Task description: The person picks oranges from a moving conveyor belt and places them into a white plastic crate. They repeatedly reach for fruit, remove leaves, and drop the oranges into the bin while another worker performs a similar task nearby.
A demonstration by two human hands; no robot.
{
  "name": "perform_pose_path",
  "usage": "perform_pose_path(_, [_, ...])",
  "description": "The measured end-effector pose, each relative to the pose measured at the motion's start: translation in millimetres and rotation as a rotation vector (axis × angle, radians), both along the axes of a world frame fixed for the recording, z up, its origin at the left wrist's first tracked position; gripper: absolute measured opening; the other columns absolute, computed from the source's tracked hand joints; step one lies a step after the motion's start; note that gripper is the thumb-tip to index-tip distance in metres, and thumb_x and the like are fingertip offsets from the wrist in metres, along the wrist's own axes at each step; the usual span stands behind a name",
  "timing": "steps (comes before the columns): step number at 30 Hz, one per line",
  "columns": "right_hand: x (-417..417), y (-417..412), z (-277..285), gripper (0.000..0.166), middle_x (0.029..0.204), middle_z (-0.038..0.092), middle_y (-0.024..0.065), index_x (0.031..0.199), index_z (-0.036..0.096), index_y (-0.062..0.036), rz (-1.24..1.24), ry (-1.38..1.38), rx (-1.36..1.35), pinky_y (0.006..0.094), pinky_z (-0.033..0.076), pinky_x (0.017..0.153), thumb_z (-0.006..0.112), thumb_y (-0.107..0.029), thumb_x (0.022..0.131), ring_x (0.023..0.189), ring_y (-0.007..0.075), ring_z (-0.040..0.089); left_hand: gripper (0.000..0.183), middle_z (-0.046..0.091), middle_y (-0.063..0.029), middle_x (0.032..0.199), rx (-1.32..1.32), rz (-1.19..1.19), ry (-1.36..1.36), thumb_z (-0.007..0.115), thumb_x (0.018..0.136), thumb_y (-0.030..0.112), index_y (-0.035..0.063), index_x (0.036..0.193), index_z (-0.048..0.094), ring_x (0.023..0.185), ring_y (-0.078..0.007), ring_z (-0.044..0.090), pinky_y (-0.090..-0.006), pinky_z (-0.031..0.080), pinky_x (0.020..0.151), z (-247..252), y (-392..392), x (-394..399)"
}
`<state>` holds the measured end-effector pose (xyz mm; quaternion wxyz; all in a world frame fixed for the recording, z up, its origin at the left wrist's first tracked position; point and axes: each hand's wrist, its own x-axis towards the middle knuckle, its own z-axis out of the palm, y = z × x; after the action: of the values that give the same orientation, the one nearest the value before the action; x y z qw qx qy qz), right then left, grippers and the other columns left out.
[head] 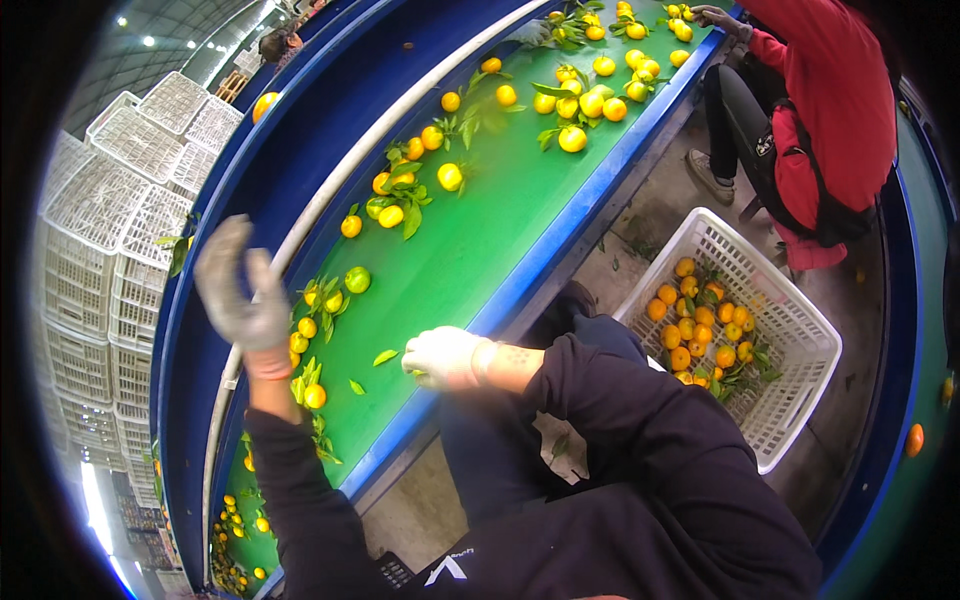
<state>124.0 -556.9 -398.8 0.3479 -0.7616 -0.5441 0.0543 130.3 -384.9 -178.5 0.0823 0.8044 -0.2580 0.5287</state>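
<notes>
My left hand [244,292], in a pale knit glove, is raised over the blue side channel [330,97] and the white pipe [300,232]. Its thumb and fingers are spread, with nothing between them; motion blurs it a little. My right hand [444,358], gloved in white, is curled at the near edge of the green conveyor belt [405,300]. A bit of a yellow-green mandarin [421,373] shows under its fingers, the rest hidden. Beside it lies a loose leaf [385,357]. Along the belt's far side are several leafy mandarins [390,216] and a greener one [358,280].
A white plastic crate [799,322] with several mandarins [686,328] stands on the floor at my right. Beyond it sits a co-worker in red [840,112], whose gloved hand [720,21] is over the belt. Stacked white crates [97,195] rise at the left. Another belt [930,315] runs along the right.
</notes>
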Motion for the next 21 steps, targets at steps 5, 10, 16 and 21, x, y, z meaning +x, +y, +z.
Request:
perform_pose_path(5, [-5,2,3,0.022,0.101,0.070,0.0148,0.100,0.073,-0.0109,-0.036,0.067,0.086,0.0458,0.055,0.087,0.068,-0.029,0.087,0.099,0.0356,0.069,0.037,0.066,-0.0151,0.125,0.137,-0.229,0.533,0.074,0.087,0.011,0.0081,0.123,0.067,0.118,-0.0339,0.062,-0.0421,0.051,0.102,-80,-91,51])
perform_pose_path(10, [7,18,-2,0.039,0.118,0.072,0.0180,0.116,0.071,-0.0051,-0.141,0.458,0.188,0.0437,0.053,0.097,0.067,-0.034,0.091,0.108,0.0338,0.069,0.051,0.053,-0.0161,0.146,0.155,-0.193,0.986,0.071,0.093,0.031,0.0134,0.139,0.059,0.134,-0.0359,0.053,-0.0434,0.044,0.112,-149,-148,122])
perform_pose_path(16, [27,18,-18,0.033,0.120,0.072,0.0080,0.124,0.069,-0.0107,-0.084,0.997,0.088,0.0358,0.056,0.091,0.067,-0.027,0.095,0.104,0.0245,0.070,0.068,0.044,-0.0191,0.153,0.267,-0.060,1.104,0.069,0.092,0.044,0.0144,0.149,0.049,0.139,-0.0388,0.046,-0.0443,0.040,0.116,-202,-155,174])
perform_pose_path(21, [22,1,-22,0.031,0.117,0.073,0.0074,0.121,0.071,-0.0119,-0.116,0.822,0.022,0.0343,0.056,0.089,0.068,-0.024,0.093,0.103,0.0234,0.071,0.068,0.053,-0.0202,0.141,0.301,-0.012,1.257,0.071,0.088,0.044,0.0137,0.146,0.053,0.132,-0.0392,0.052,-0.0437,0.042,0.112,-224,-147,187])
